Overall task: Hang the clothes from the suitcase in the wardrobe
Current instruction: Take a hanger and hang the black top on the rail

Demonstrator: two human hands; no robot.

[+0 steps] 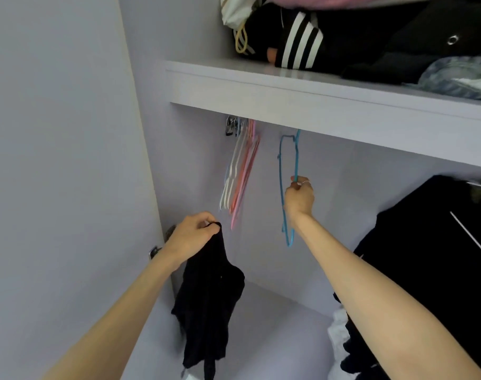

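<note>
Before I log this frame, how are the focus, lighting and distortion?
Head view: soft, even light without glare; wide-angle bending of the shelf edge; slight blur on the pink hangers; right hand on the blue hanger is fairly sharp; black garment shows little detail.

Both bare forearms reach up and forward. Left hand (194, 231) is lower, wrist bent, fingers and thumb curled, pinching the top of a black garment (209, 292). Right hand (299, 197) is higher, arm nearly straight, fingers curled round a blue hanger (296, 160); ring on one finger.
</note>
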